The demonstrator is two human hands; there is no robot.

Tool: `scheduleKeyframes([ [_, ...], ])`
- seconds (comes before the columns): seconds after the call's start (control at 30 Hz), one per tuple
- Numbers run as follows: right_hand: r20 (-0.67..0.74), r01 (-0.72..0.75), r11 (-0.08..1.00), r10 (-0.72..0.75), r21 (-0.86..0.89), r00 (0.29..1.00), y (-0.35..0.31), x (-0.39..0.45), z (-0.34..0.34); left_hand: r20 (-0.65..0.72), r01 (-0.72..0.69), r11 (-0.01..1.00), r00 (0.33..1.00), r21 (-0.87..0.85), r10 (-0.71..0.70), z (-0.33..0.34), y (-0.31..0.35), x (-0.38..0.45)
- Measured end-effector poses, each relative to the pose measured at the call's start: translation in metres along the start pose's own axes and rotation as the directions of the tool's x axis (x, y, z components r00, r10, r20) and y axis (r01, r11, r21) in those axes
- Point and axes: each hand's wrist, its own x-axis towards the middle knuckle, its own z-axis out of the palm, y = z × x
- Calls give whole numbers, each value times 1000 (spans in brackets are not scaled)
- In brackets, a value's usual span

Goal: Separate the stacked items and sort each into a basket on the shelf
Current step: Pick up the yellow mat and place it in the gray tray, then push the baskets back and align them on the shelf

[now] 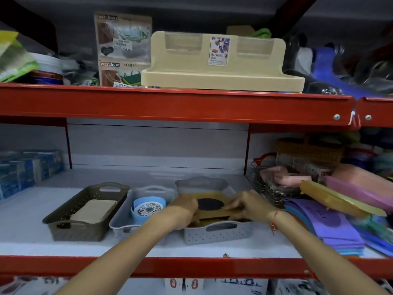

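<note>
in the right grey perforated plastic basket (pixel 214 233), the left hand (pixel 182 210) and right hand (pixel 247 206) pinch opposite edges of the thin, stiff-looking mustard square mats with dark round centres (pixel 209 206), likely light enough to peel apart edgewise.

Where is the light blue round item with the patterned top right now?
In the head view, the light blue round item sits inside the middle grey basket on the lower shelf, between the brown basket and the grey basket where both hands work.

shelf (pixel 32 237): three baskets in a row | left basket (pixel 85 209): pads inside | middle basket (pixel 125 222): cup inside | right basket (pixel 214 231): my hands inside
</note>
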Motion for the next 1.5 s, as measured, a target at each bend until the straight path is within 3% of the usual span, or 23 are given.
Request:
scheduleKeyframes([
  [0.3,62,83,990,-76,-116,995,0,18,9,-50,-21,979,998,204,32,10,3,24],
  [0.83,-35,-60,971,53,-233,998,-14,21,13,-177,4,941,982,337,60,20,0,38],
  [0.9,-25,-68,972,64,-226,998,-14,20,12,-186,-4,970,981,243,51,19,-4,36],
  [1.0,-17,-107,980,105,-166,994,-18,17,9,-263,-47,992,965,-113,15,15,-16,27],
  [1.07,-117,-145,989,139,-41,983,-29,19,9,-327,-94,930,945,-355,-30,8,-30,15],
  [1.13,-261,-155,969,203,192,944,-49,25,7,-368,-98,842,922,-530,-124,0,-48,5],
  [1.2,-265,-131,830,317,542,911,-76,34,0,-336,-37,752,908,-659,-250,-9,-72,-2],
  [1.27,-102,-114,515,372,849,923,-109,45,-6,-207,88,627,901,-774,-381,-18,-100,-6],
  [1.33,53,-164,282,364,945,930,-141,54,-10,-41,202,477,892,-855,-451,-25,-125,-6],
  [1.4,158,-248,218,361,944,919,-166,64,-6,63,281,430,889,-858,-454,-26,-139,-7],
  [1.5,235,-353,292,371,889,898,-191,78,5,181,308,327,913,-893,-365,-25,-145,-8],
])
